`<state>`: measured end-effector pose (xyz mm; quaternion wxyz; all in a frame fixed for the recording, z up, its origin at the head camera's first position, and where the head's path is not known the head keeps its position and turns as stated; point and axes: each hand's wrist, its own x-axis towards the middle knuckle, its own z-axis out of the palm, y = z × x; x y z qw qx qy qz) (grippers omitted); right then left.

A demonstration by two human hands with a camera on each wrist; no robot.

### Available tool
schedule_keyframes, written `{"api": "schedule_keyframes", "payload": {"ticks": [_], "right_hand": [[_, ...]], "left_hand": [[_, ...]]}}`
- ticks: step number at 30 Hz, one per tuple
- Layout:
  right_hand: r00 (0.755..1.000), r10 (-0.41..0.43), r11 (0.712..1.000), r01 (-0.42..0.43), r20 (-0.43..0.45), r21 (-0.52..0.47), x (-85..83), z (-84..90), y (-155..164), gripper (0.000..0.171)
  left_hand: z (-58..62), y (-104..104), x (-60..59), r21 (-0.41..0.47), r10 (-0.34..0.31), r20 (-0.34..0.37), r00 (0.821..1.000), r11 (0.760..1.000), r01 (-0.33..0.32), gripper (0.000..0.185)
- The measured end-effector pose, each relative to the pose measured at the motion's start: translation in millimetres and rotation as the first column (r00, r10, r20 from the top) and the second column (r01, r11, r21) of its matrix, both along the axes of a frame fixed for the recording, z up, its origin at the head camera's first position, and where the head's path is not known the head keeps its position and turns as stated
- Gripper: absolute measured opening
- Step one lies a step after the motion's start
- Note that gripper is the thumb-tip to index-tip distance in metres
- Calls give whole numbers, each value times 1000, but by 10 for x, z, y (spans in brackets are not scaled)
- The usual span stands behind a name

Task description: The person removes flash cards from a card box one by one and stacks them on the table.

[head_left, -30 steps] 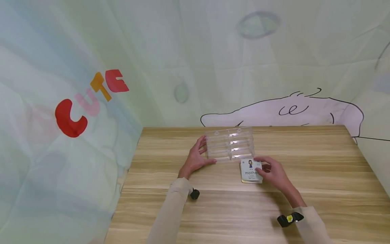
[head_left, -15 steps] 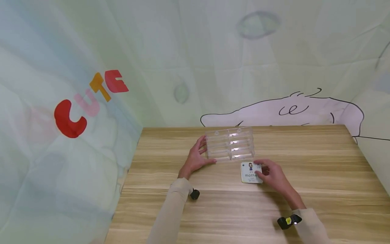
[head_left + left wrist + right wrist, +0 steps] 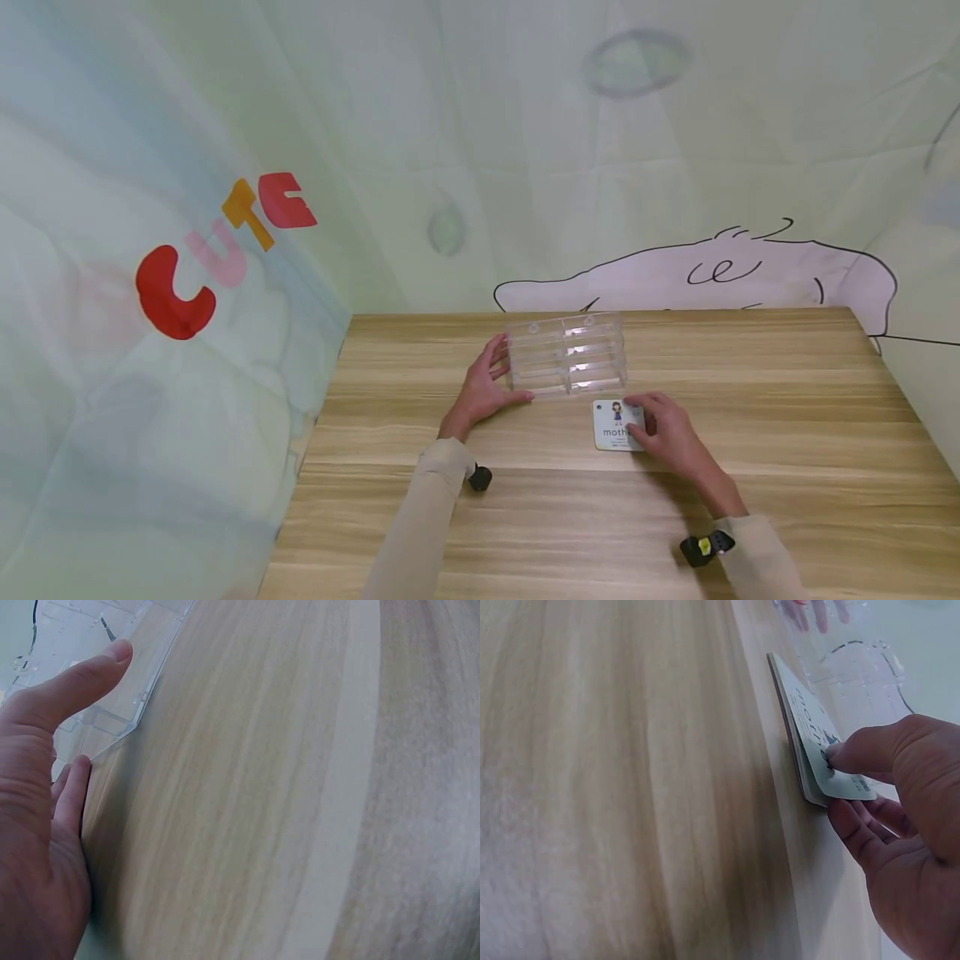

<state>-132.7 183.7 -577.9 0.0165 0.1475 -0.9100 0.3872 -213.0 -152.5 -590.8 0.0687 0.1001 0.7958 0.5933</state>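
A clear plastic tray (image 3: 566, 354) with two columns of narrow compartments lies near the back of the table. My left hand (image 3: 482, 390) holds its near left corner, fingers along the left side and thumb (image 3: 105, 667) over the front edge. Just in front of the tray's right half is a small stack of flash cards (image 3: 611, 433); the top one shows a drawn figure and the word "mother". At its right side my right hand (image 3: 667, 433) pinches the stack, thumb (image 3: 862, 750) on top and fingers at the edge. The top card sits slightly raised from those under it.
The wood-grain table (image 3: 555, 533) runs back to a printed curtain (image 3: 420, 167). On the left, the curtain (image 3: 67, 417) hangs along the table's side. Each wrist wears a small black camera (image 3: 480, 477).
The top card has slid toward me, so the stack's edges now line up and the yellowish card below is covered. My right hand shifted slightly with it; the left hand and tray stayed put.
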Motion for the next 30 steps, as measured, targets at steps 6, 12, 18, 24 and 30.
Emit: {"api": "schedule_keyframes", "payload": {"ticks": [6, 12, 18, 24, 30], "right_hand": [[1000, -5, 1000, 5, 28, 5, 18, 8, -5, 42], [998, -6, 1000, 5, 56, 13, 29, 8, 4, 42], [997, -8, 999, 6, 82, 34, 18, 0, 10, 43], [995, 13, 996, -21, 100, 86, -4, -6, 16, 44], [994, 46, 993, -56, 96, 106, -39, -11, 20, 42]], "left_hand": [[-33, -11, -7, -17, 3, 22, 1000, 1000, -3, 121], [-30, -9, 0, -27, -1, 15, 1000, 1000, 1, 121], [-37, -6, -8, -30, -1, 16, 1000, 1000, 1, 120], [-18, -2, 3, -29, 7, 19, 1000, 1000, -7, 121], [-39, -3, -10, 5, 6, 4, 1000, 1000, -6, 121]]}}
